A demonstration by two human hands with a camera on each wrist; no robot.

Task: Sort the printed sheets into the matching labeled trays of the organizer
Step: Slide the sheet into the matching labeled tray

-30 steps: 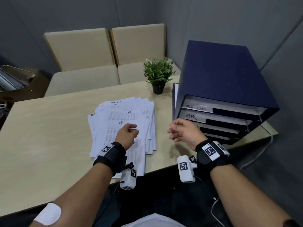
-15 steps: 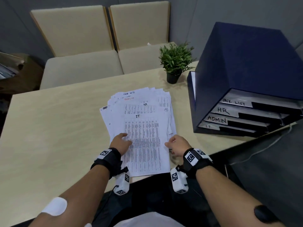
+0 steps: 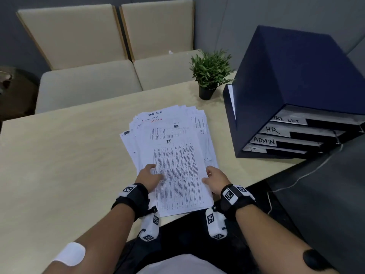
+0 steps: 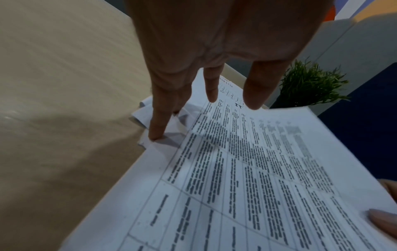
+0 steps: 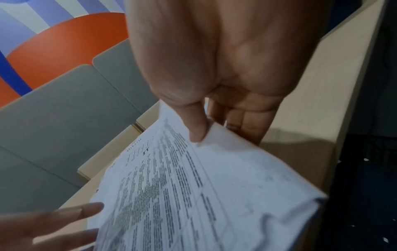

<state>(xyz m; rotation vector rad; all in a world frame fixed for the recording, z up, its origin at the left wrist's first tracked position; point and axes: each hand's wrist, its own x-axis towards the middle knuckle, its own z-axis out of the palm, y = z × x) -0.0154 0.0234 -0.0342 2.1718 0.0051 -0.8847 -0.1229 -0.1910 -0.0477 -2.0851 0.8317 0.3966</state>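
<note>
IT sheet: white, dense printed table, handwritten "IT" on top, atop fanned pile on table. Right hand pinches its edge; left hand rests flat, fingers straight.

Top sheet: "IT"; sheet beneath: "HR". Organizer trays: "TASK LIST", "HR", "ADMIN", "IT".

Head view looks down; both wrist views, close, share the top sheet.

Fanned printed sheets beside organizer
</note>
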